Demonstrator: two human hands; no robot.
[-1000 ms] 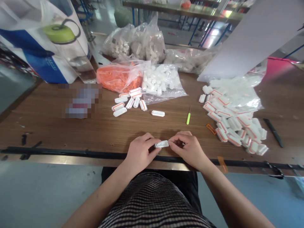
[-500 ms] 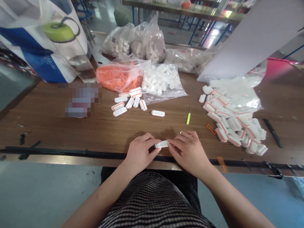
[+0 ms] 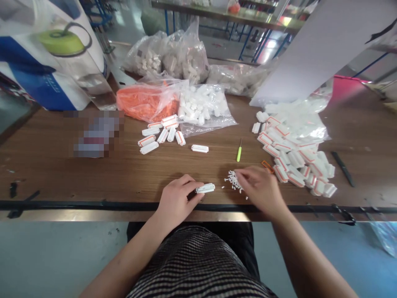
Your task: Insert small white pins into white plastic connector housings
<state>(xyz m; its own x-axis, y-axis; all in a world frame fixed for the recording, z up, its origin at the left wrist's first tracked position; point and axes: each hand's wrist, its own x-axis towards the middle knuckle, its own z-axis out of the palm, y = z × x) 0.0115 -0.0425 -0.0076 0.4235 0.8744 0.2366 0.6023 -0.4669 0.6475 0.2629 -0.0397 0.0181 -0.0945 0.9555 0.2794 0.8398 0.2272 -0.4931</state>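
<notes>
My left hand (image 3: pixel 180 196) pinches one end of a small white plastic strip-shaped part (image 3: pixel 206 188) between thumb and fingers, just above the table's front edge. A row of dark marks or holes runs along the part's top. Beside it, to the right, lies a loose pile of tiny white pieces (image 3: pixel 232 181). My right hand (image 3: pixel 260 188) is at the right side of that pile, fingers bent and drawn together at the tips. Whatever those fingertips hold, if anything, is too small and blurred to make out. A single similar white part (image 3: pixel 200 148) lies beyond my left hand.
Behind are a green-handled pick (image 3: pixel 239 154), a group of white parts (image 3: pixel 149 147), a bag of orange pieces (image 3: pixel 145 101) and a bag of white pieces (image 3: pixel 201 105). On the right are heaped orange-edged white parts (image 3: pixel 294 159), an orange frame (image 3: pixel 267 166) and a black tool (image 3: pixel 343 169).
My right hand has let go of the white part and moved right to the tiny pieces, uncovering the pile. My left hand still holds the part. The whole view has shifted slightly.
</notes>
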